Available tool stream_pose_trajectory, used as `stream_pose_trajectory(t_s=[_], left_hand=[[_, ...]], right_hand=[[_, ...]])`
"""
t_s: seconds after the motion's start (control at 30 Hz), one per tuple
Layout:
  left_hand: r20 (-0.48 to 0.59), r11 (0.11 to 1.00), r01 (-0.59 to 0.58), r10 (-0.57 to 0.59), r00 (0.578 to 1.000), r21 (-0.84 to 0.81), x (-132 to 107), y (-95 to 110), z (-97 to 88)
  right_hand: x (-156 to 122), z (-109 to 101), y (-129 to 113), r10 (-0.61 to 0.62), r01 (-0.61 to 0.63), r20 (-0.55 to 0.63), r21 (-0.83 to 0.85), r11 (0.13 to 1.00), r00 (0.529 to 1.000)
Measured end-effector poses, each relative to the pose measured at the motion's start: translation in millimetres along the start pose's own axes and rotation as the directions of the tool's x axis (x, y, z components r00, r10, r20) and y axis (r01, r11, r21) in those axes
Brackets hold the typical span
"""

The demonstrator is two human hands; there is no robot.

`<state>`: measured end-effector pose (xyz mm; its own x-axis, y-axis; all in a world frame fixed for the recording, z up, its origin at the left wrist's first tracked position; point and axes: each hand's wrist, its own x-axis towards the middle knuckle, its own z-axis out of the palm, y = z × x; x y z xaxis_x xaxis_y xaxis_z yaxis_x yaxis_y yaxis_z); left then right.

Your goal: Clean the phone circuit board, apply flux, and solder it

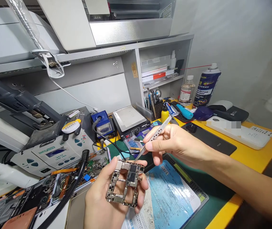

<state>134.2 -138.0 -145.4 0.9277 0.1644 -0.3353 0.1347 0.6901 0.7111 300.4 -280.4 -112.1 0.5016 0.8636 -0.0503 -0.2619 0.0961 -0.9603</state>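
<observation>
My left hand [100, 197] holds a phone logic board [132, 176] by its edges, fingers curled around the back. The board has cutouts, metal shields and dark chips, and its face is turned up toward me. Pinched in my right hand [174, 143] is a pair of metal tweezers [158, 132] with a row of holes along the arm. Their tips point down at the board's top edge; whether they touch it I cannot tell. Below both hands lies a worn blue and white sheet [174, 190] on a dark-framed mat.
A hot air station [62, 152] and its black hose [78, 181] stand left, beside phone parts. Behind are a hot plate [130, 117], a yellow bottle [165, 113] and a tool holder [158, 108]. To the right are a spray can [206, 87] and a black phone [212, 141].
</observation>
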Motion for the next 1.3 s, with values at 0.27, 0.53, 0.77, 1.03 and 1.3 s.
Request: stream_pose_trajectory(t_s=[0.27, 0.53, 0.77, 1.03, 1.3], left_hand=[[-0.005, 1.0, -0.002, 0.002, 1.0, -0.002, -1.5, 0.2, -1.2], [-0.008, 1.0, -0.005, 0.005, 1.0, -0.001, -0.8, 0.6, 0.6], [-0.007, 1.0, -0.011, 0.011, 1.0, 0.002, -0.7, 0.4, 0.2], [-0.02, 1.0, 0.001, -0.001, 1.0, 0.009, -1.4, 0.2, 0.3], [-0.036, 1.0, 0.01, -0.009, 0.999, 0.011, -2.6, 0.1, 2.1]], right_hand=[[0.3, -1.5, 1.3, -0.025, 0.025, 0.006, 0.004, 1.0, 1.0], [2.4, -3.8, 2.0, -0.072, 0.07, -0.048, -0.041, 0.997, 0.996], [1.4, -3.9, 4.1, -0.095, 0.095, -0.041, -0.011, 0.995, 0.995], [2.0, -5.0, 3.5, -0.116, 0.117, -0.058, 0.008, 0.993, 0.992], [8.2, -7.4, 2.8, -0.125, 0.127, -0.134, 0.01, 0.992, 0.983]])
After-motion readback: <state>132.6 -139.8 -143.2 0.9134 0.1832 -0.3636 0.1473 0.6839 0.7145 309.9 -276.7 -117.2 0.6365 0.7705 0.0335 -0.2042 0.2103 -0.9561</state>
